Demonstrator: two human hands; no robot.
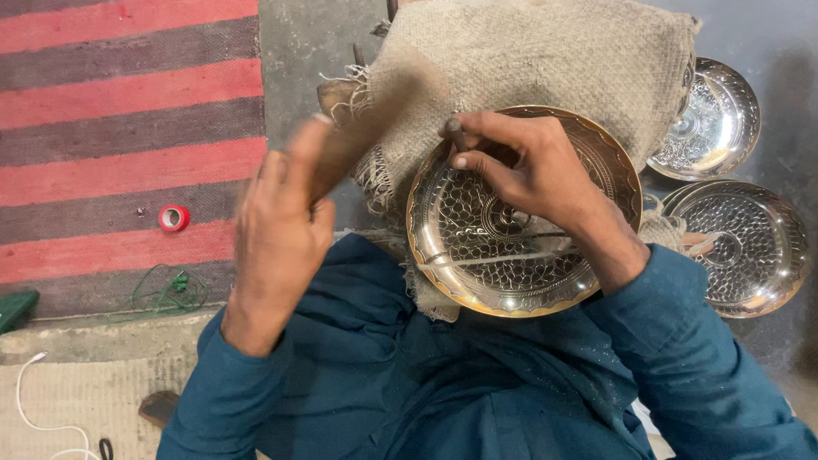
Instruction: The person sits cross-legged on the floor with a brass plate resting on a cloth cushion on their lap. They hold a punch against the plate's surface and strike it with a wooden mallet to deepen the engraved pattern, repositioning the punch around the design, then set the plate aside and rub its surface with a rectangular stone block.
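Brass plate (511, 255) with engraved scale-and-floral pattern sits at centre of frame, tilted toward the person, propped on burlap sacking (545, 60) that covers whatever support is under it; the plate's scalloped rim shows gold, its inner face silvery. Right hand (528, 166) lies over the upper middle of the plate, fingers pinched tight around a thin dark chisel-like punch (456, 135), its tip hidden by the fingers so contact point on the metal can't be told. Left hand (281, 230) is raised at centre left of frame, well apart from the plate, closed around a wooden handle of a blurred mallet-like tool (375, 115); its head smears across the upper middle over the burlap edge, exact shape not readable. Both arms wear teal-blue sleeves (682, 341), and the same cloth fills the lower middle. Right of frame: two more engraved silvery plates on the grey floor (298, 51), one (716, 119) at upper right partly under the burlap, one (741, 247) at mid right just beside the right forearm. Left of frame: red and grey striped rug (119, 102), with a small roll of red tape (174, 218) on it, and a tangle of green wire (166, 290) below that. Lower left corner: white cable (34, 409) on a pale mat.
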